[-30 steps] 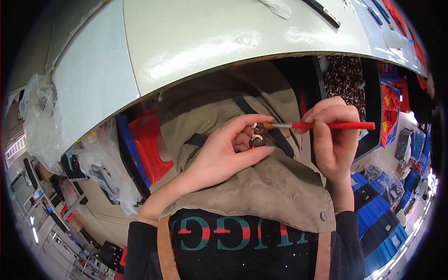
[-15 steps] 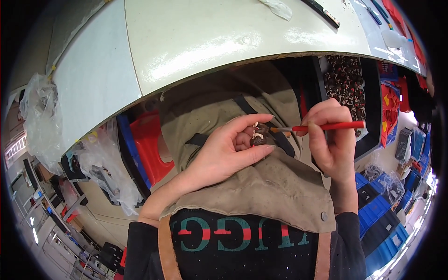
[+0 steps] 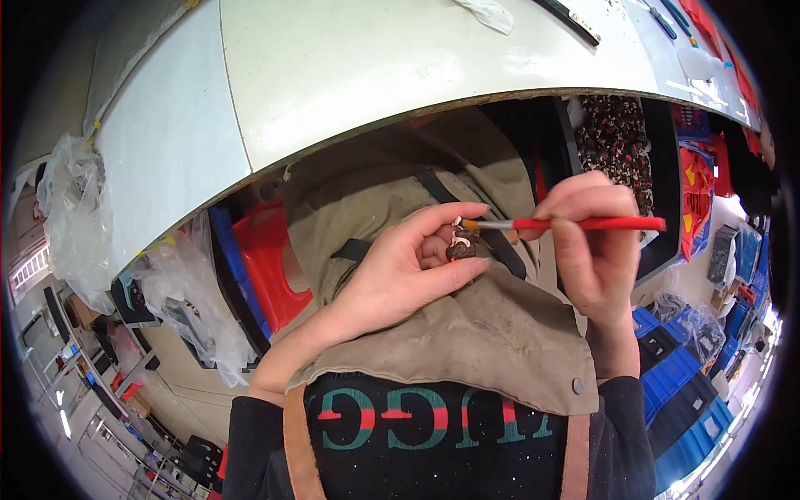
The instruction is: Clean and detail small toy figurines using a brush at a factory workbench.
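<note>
Brown small piece (image 3: 461, 247) pinched in left hand (image 3: 400, 275), between thumb below and fingertips (image 3: 477, 208) above, over khaki apron (image 3: 467, 333). Red paintbrush (image 3: 575, 224) gripped in right hand (image 3: 592, 250), fingers closed on handle, bristle tip touching top of piece. Farther off, curved front edge of white table (image 3: 333, 100); red stool (image 3: 271, 267) beneath.

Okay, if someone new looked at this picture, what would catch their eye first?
Probably the red paintbrush in the right hand, its tip at a small dark piece pinched in the left hand at mid-frame over a tan apron. Above curves a pale worktable.
</note>
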`<control>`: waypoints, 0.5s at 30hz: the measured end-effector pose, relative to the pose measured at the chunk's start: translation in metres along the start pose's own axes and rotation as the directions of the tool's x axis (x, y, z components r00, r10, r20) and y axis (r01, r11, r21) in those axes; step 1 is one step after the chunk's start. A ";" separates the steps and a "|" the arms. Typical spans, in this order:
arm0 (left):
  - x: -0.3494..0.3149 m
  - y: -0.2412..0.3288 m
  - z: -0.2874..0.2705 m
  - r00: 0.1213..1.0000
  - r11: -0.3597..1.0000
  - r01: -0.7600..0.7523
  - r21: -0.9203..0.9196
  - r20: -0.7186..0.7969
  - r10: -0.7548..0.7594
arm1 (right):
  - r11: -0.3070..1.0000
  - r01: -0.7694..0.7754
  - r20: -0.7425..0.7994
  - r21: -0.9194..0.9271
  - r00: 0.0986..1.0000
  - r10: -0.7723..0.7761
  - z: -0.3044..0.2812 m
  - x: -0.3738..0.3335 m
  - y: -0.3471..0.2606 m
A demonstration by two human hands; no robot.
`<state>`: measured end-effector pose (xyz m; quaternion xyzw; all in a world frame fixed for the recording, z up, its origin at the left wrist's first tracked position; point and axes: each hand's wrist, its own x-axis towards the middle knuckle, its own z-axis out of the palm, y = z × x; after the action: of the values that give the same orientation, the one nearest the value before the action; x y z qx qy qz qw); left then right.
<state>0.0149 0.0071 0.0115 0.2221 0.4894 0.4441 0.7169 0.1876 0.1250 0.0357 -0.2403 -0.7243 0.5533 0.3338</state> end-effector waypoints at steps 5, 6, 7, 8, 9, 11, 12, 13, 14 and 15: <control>0.002 -0.001 0.002 1.000 1.000 -0.028 0.007 0.004 0.028 | 0.987 -0.157 0.046 0.018 0.987 0.156 -0.009 -0.001 -0.009; 0.003 -0.002 0.002 1.000 0.999 -0.030 0.010 0.006 0.030 | 0.987 -0.158 0.043 0.018 0.987 0.157 -0.008 -0.001 -0.009; 0.004 -0.002 0.003 0.999 0.999 -0.032 0.014 0.009 0.032 | 0.991 -0.121 -0.011 0.058 0.993 0.122 -0.006 0.000 -0.008; 0.005 -0.001 0.004 0.999 0.999 -0.031 0.016 0.012 0.030 | 0.992 -0.081 -0.066 0.095 0.994 0.088 -0.006 0.000 -0.008; 0.004 0.001 0.005 1.000 1.000 -0.007 -0.013 0.008 0.007 | 0.992 -0.082 -0.070 0.097 0.994 0.089 -0.007 0.000 -0.006; 0.003 0.004 0.005 1.000 0.999 0.021 -0.038 0.007 -0.021 | 0.997 -0.021 0.106 -0.074 0.994 0.029 -0.012 -0.002 0.000; 0.003 0.004 0.004 0.999 0.997 0.033 -0.064 0.002 -0.033 | 0.980 0.011 0.171 -0.199 0.985 0.024 -0.017 -0.001 0.002; 0.003 0.005 0.004 0.999 0.995 0.045 -0.090 -0.002 -0.046 | 0.980 0.010 0.166 -0.200 0.986 0.024 -0.018 -0.002 0.001; 0.004 0.005 0.003 0.999 0.995 0.048 -0.087 0.001 -0.048 | 0.994 -0.050 0.100 -0.101 0.993 0.060 -0.018 -0.004 0.000; 0.005 0.003 0.003 0.999 0.996 0.036 -0.078 0.008 -0.036 | 0.995 -0.102 0.040 0.002 0.994 0.102 -0.019 -0.005 -0.001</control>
<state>0.0172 0.0136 0.0128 0.1865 0.4732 0.4492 0.7345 0.2053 0.1329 0.0390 -0.2652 -0.7165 0.5758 0.2910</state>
